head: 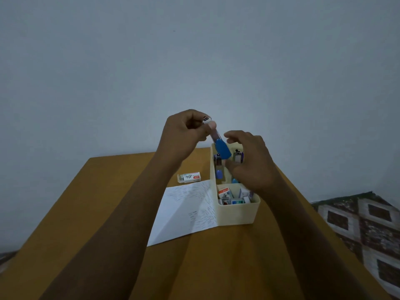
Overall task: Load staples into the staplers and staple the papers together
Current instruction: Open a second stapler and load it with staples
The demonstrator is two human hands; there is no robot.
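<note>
Head view shows an early stage of the job. Taking the cream organizer tray [236, 215] as the landmark: a sheet of printed paper [186, 211] lies flat on the brown table [91, 213], touching the tray's left wall, with no staple visible in it (at this size a staple could not be made out anyway). A small staple box [190, 177] sits on the table just left of the tray's far half, its end apparently slid open. Inside the tray, the near compartment holds several more staple boxes [225, 194]; the far compartment holds at least two other staplers [218, 163] standing on end.

Judgement on progress: one stapler is out of the tray and in hand; loading is not shown as done, and stapling is all still to do. The remaining staplers look untouched.

Grip findings:
- Left hand [184, 135] is raised above the tray's far end, fingers curled closed around the metal end of a blue stapler [219, 141], thumb pressed on its upper side. The stapler tilts, blue end down toward the tray.
- Right hand [249, 161] hovers over the far compartment, fingers loosely spread and curved, holding nothing. Its fingertips are close beside the blue end; whether they touch it cannot be told.

Whether the stapler's magazine is open is not discernible.
</note>
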